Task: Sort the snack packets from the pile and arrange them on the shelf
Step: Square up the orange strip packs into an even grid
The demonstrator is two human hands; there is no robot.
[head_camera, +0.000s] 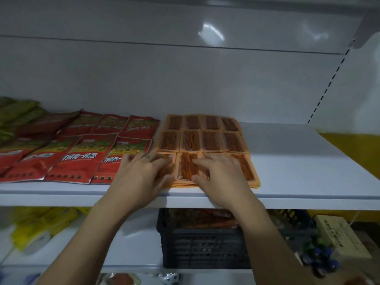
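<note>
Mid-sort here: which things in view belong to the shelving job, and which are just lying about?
Job: orange packets, red packets, green packets, shelf, black crate holding more packets, left hand and right hand, both flat on the front row.
Lying about: yellow packs at lower left, cardboard box at lower right.

White Chinese lettering runs across the red packets [80, 159], seemingly "师傅一根芯", though it's blurred. Dark print on the box [341, 237] at lower right is too small to read.
</note>
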